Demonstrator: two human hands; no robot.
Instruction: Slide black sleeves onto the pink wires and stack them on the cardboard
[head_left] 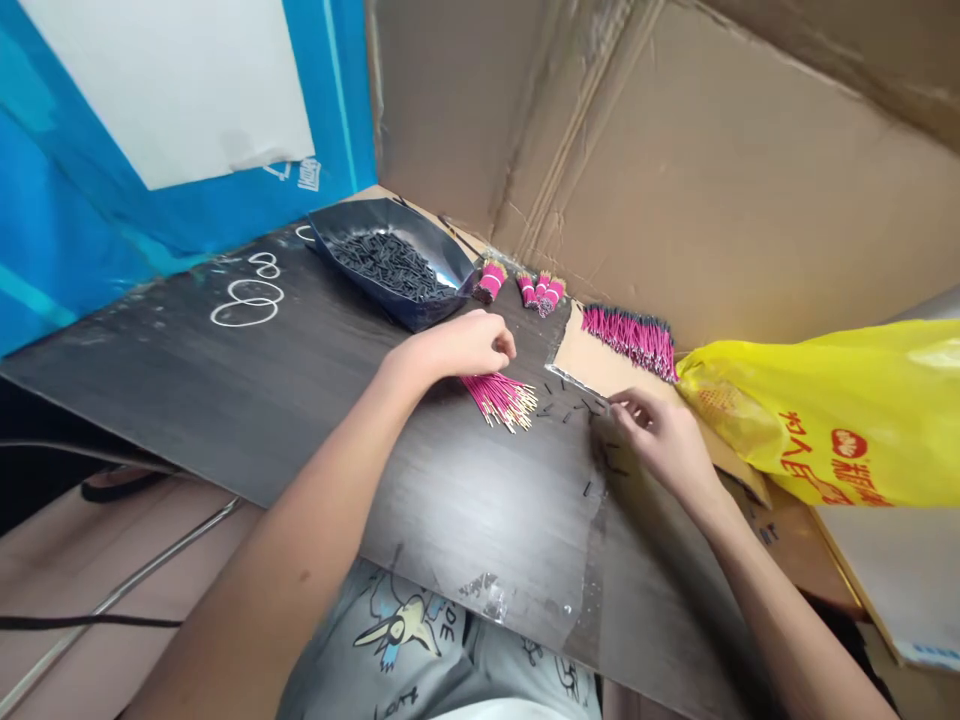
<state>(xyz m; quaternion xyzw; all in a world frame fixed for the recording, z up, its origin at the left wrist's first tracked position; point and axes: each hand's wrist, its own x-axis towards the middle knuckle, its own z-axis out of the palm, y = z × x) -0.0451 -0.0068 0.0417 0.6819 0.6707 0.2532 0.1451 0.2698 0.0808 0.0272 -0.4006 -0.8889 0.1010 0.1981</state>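
Observation:
My left hand (459,347) is closed with its fingers curled, resting on the near end of a loose bunch of pink wires with bare metal tips (501,398) that lies on the dark board (315,400). My right hand (660,432) pinches something small and thin at its fingertips, beside several short black tube pieces (574,405) scattered on the board. What it pinches is too small to name.
A dark tray of black tube pieces (390,265) sits at the back left. Bound pink wire bundles (540,290) and a row of finished pink wires (630,338) lie by the cardboard wall (675,170). A yellow plastic bag (832,410) fills the right.

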